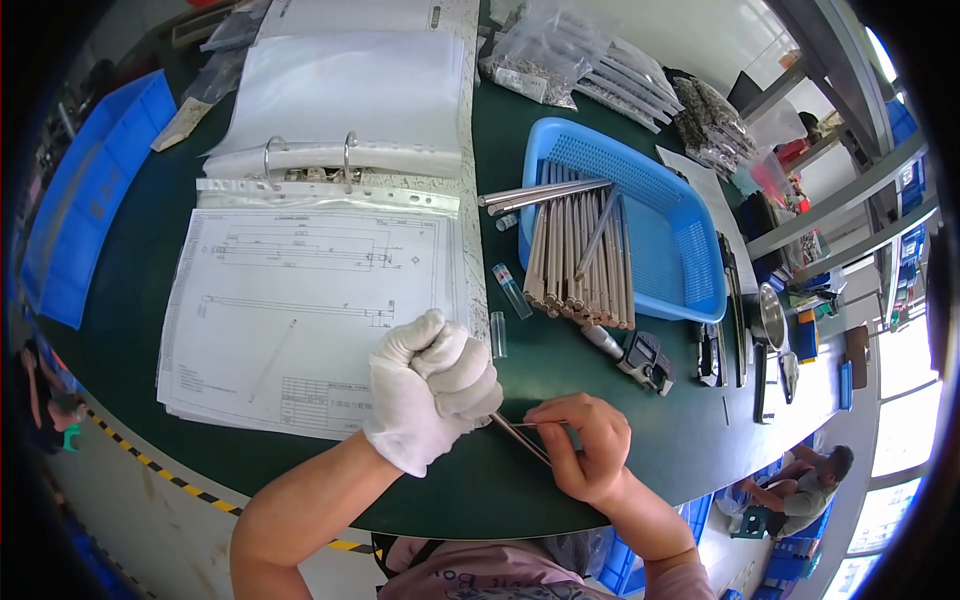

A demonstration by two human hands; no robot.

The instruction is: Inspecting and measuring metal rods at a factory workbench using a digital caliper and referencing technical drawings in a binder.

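My left hand [430, 385], in a white glove, is closed in a fist around one end of a slim metal rod [522, 440]. The rod slants down to the right from the fist. My bare right hand [590, 445] pinches a thin metal pin [540, 424] between thumb and fingers, close beside the rod. Whether the pin touches the rod, I cannot tell. Below the left fist lies a ring binder [330, 185] open at a technical drawing [290, 330]. Beyond my hands, several metal rods [575, 250] rest in and over the near side of a blue plastic basket [700, 240].
A digital micrometer [640, 360] lies near the basket. Small clear tubes [499, 335] stand beside the binder. Bagged small parts [540, 75] are at the back. Calipers [708, 355] and a metal bowl [768, 318] sit at right. A blue bin [95, 200] is at left; another person [810, 490] sits lower right.
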